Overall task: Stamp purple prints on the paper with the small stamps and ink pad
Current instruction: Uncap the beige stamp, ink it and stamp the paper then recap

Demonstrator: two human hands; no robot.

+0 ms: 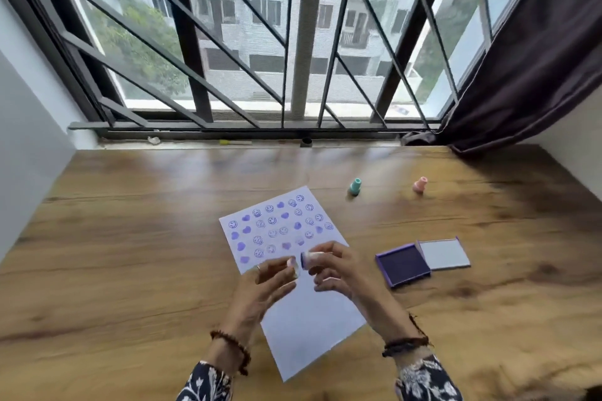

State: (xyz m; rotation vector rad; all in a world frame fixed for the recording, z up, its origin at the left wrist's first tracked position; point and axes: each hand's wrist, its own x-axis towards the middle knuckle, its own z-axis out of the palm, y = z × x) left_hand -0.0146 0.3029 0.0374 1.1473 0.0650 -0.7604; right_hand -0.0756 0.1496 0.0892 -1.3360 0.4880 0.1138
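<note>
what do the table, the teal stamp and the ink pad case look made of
Table: wood or wood-look laminate, with visible grain and a soft sheen. Teal stamp: likely smooth moulded plastic, uniform pastel colour. Ink pad case: probably plastic, thin purple rim and a pale glossy lid.

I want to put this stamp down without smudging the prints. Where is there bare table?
Bare wood lies left of the paper, and between the teal stamp and the open ink pad. The near right corner is free too. It is crowded over the paper's middle, where the left hand and right hand meet.
</note>
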